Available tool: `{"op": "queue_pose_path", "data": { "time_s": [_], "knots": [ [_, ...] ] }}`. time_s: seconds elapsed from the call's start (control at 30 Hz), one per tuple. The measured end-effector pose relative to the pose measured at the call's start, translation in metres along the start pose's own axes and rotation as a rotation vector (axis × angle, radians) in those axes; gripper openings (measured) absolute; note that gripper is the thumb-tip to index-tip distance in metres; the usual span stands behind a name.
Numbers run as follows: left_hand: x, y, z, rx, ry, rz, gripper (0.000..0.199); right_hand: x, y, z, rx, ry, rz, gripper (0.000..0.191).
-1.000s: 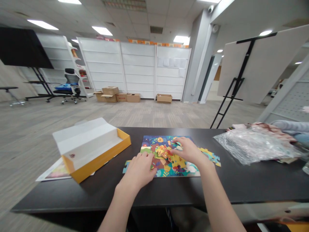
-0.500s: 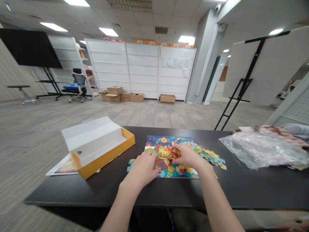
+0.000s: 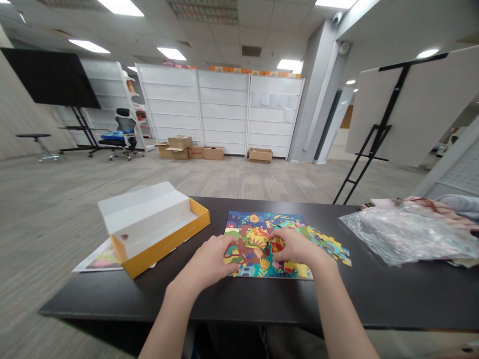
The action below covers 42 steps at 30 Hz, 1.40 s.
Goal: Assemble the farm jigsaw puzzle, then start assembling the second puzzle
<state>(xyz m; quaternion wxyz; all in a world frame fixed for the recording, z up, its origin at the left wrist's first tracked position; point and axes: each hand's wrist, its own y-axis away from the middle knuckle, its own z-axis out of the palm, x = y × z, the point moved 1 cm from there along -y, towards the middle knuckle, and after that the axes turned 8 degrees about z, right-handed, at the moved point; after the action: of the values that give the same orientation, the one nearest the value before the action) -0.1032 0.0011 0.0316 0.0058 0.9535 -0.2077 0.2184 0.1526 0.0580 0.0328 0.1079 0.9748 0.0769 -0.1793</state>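
Note:
A colourful jigsaw picture (image 3: 258, 254) lies on the black table. My left hand (image 3: 215, 257) is at its left edge, thumb and fingers apart around a green and red part of the picture; whether it grips a piece there is unclear. Over the right half, my right hand (image 3: 294, 246) pinches a red and yellow puzzle piece (image 3: 277, 245) between thumb and fingers. Loose puzzle pieces (image 3: 331, 244) are heaped to the right of the picture, partly hidden by my right hand.
An open yellow and white box (image 3: 160, 239) stands on the table (image 3: 179, 294) at the left, over a printed sheet (image 3: 99, 258). Clear plastic packaging (image 3: 404, 232) and folded cloth lie at the right. A black easel stands behind the table.
My left hand has moved left, off the middle of the picture to its left edge. My right hand, with the red and yellow piece, has shifted slightly right.

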Motion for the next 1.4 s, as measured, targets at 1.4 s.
{"op": "queue_pose_path", "data": {
  "time_s": [1.4],
  "knots": [
    [-0.013,0.01,0.003,0.052,0.135,0.014,0.064,-0.027,-0.031,0.026,0.134,-0.039,-0.269,0.045]
  ]
}}
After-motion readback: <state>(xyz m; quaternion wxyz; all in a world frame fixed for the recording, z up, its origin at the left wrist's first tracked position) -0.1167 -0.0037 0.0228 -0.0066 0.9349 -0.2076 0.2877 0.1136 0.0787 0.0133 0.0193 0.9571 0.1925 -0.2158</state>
